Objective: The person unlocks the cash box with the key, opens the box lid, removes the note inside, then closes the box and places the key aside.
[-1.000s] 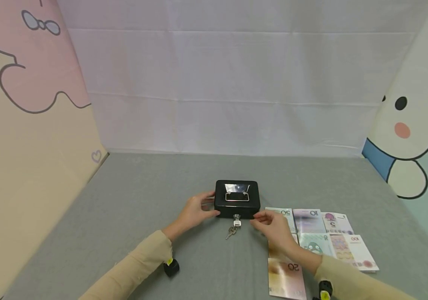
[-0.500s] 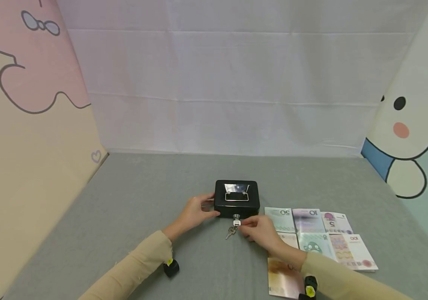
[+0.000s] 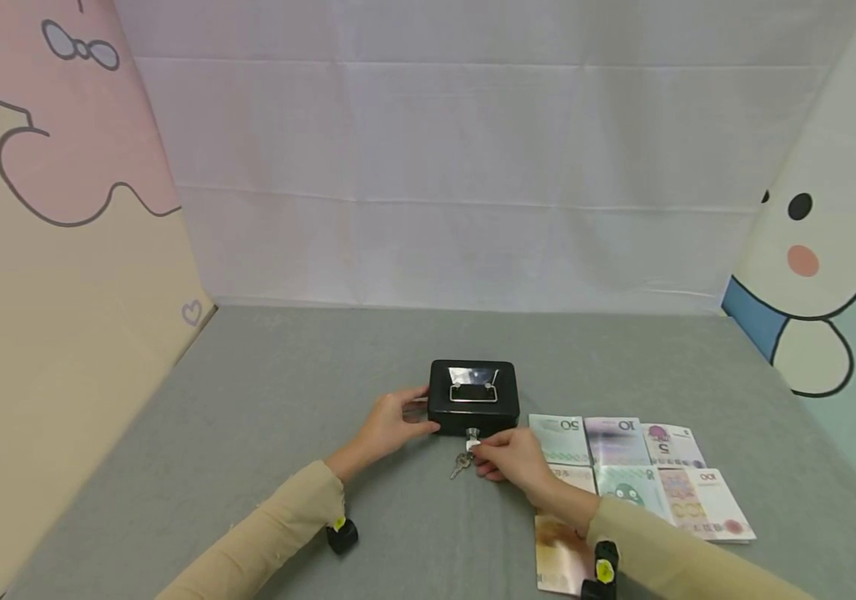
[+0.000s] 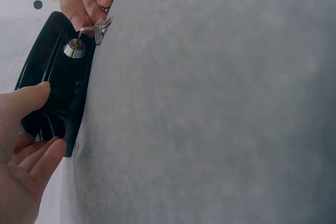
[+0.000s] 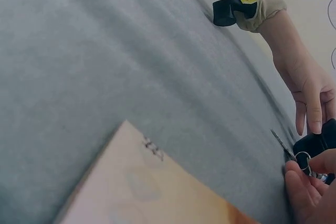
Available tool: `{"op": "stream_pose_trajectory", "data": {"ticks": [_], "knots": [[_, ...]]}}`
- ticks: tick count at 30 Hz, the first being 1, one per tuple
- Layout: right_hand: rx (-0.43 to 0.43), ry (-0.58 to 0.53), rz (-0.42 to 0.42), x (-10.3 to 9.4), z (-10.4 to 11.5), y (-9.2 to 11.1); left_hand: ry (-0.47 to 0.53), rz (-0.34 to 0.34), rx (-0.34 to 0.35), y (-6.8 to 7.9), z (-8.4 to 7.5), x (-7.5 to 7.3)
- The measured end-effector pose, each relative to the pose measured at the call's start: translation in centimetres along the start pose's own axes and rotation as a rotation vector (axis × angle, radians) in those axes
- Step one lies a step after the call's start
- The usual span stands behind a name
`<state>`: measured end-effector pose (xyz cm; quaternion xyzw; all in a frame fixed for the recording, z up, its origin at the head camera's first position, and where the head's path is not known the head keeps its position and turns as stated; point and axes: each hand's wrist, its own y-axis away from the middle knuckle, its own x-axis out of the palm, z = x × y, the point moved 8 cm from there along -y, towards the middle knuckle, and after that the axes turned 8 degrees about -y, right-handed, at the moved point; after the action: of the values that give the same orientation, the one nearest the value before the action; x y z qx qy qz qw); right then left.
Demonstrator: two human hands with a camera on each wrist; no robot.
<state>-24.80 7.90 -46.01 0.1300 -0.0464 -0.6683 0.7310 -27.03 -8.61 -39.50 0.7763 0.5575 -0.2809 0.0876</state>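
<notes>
A small black cash box [image 3: 465, 421] stands on the grey table, its silver carry handle [image 3: 473, 398] lying on the lid, which is down. My left hand [image 3: 386, 425] grips the box's left side, thumb at the front corner and fingers along the end. A key [image 4: 80, 36] sits in the round silver lock [image 4: 74, 51] on the front face. The thumb and fingers of my right hand [image 3: 521, 462] pinch this key by its head. From its ring hangs a second key [image 3: 459, 468], over the table in front of the box.
Several stacks of banknotes lie flat in rows right of the box, among them a green 50 stack [image 3: 558, 442], a 10 stack [image 3: 613, 442] and a 100 stack [image 3: 716, 504]. My right forearm crosses over the nearer golden stack [image 3: 563, 562]. A white cloth [image 3: 465, 167] hangs behind the table.
My right hand has moved left from the box's front right corner to the key and now pinches it. My left hand and the box have stayed in place.
</notes>
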Motion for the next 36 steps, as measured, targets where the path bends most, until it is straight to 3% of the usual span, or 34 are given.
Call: {"op": "stream_pose_trajectory", "data": {"ticks": [9,17,22,26,30,36], "knots": [[0.054,-0.056,-0.012,0.4,-0.4,0.0,-0.016,-0.014,-0.001,0.0,-0.1,-0.1],[0.02,-0.032,-0.031,0.6,0.0,0.0,-0.005,-0.008,0.015,0.0,0.0,0.0],[-0.139,0.086,-0.011,0.7,1.1,0.0,-0.005,-0.011,0.012,0.0,-0.1,0.0],[-0.298,0.25,-0.019,0.7,2.4,0.3,-0.011,-0.016,0.006,0.0,-0.1,-0.1],[-0.393,0.409,-0.038,0.8,3.3,0.5,-0.014,-0.012,-0.003,0.1,-0.1,0.0],[-0.543,0.615,-0.049,1.3,4.5,0.8,-0.014,-0.017,-0.021,-0.2,1.3,0.3]]}}
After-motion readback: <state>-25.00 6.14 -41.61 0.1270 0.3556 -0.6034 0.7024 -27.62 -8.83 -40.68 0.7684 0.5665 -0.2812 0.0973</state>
